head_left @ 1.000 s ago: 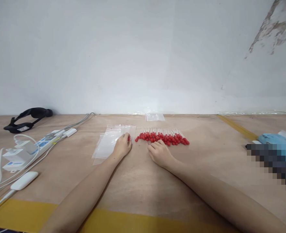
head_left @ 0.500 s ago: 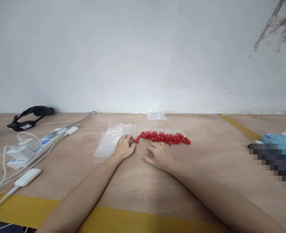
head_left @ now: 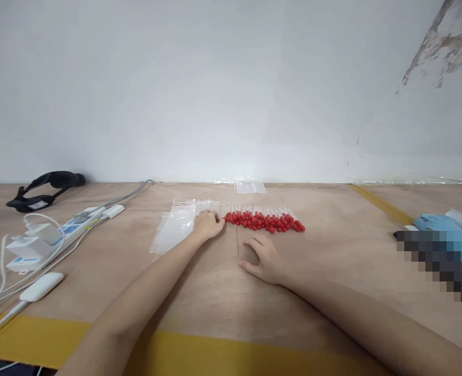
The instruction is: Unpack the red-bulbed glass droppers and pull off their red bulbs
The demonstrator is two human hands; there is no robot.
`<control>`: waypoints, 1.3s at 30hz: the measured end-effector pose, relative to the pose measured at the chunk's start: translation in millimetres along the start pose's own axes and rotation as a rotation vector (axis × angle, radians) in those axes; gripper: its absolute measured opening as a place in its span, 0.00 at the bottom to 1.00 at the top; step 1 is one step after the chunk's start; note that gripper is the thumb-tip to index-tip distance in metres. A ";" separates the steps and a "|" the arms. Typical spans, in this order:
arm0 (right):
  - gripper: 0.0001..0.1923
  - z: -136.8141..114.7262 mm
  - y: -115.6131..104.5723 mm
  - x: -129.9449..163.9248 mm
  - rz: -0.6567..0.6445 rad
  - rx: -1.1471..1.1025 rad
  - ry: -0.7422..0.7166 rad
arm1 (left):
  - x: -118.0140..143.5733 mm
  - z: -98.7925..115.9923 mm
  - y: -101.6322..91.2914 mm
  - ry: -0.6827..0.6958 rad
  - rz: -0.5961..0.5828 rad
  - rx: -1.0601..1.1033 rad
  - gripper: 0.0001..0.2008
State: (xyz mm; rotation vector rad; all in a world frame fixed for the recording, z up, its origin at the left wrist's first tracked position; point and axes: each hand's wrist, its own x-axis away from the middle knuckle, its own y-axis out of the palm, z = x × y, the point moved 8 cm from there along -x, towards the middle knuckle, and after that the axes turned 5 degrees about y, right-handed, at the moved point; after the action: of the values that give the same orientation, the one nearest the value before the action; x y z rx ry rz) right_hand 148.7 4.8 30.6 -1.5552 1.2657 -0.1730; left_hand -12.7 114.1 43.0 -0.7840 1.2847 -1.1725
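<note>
Sticks with red bulb-shaped heads and pale stems lie in a row on the table, heads toward me. At the row's left end is my left hand, its fingers curled and closed around a red-headed stick, mostly hidden by the fingers. Clear zip bags with red seal lines lie beneath and left of that hand. My right hand rests in front of the row, thumb and fingers apart, holding nothing.
On the left are a white power strip with plugs and cables, a white oval device and a black strap. A small clear bag lies by the wall. At the right is a blue packet beside a blurred dark item.
My left hand has moved slightly right and away from me, and the stray red-headed sticks now meet the row's left end. My right hand has drawn back toward me, away from the row.
</note>
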 end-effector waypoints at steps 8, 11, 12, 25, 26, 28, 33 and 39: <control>0.16 3.8 -9.4 6.9 0.026 -0.093 0.010 | -18.2 -1.4 3.9 -0.083 -0.071 -0.033 0.14; 0.15 3.7 -10.3 6.6 0.029 -0.100 0.013 | -13.7 -3.0 -15.1 -0.098 -0.008 -0.043 0.13; 0.15 3.8 -11.2 6.5 0.040 -0.103 0.012 | -10.2 -2.6 -22.9 -0.091 0.025 -0.044 0.12; 0.24 14.1 -35.8 8.7 0.359 0.132 -0.017 | 84.1 63.6 -22.0 0.658 0.229 0.200 0.06; 0.22 13.3 -36.8 8.5 0.360 0.181 -0.010 | 85.6 65.0 -20.8 0.671 0.233 0.204 0.07; 0.18 12.8 -39.6 7.3 0.357 0.268 0.026 | 87.0 67.0 -20.7 0.693 0.243 0.203 0.07; 0.14 11.6 -41.7 2.2 0.271 0.337 0.015 | 89.4 70.5 -23.6 0.746 0.259 0.180 0.07; 0.12 10.9 -23.5 -1.3 0.084 0.268 -0.128 | 92.4 72.9 -20.4 0.800 0.256 0.198 0.06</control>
State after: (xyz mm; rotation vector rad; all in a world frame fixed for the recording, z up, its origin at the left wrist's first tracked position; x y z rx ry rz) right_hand 169.8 9.4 44.9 -1.2622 1.1541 -0.1786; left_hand 44.0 9.1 47.0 0.0340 1.8072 -1.4281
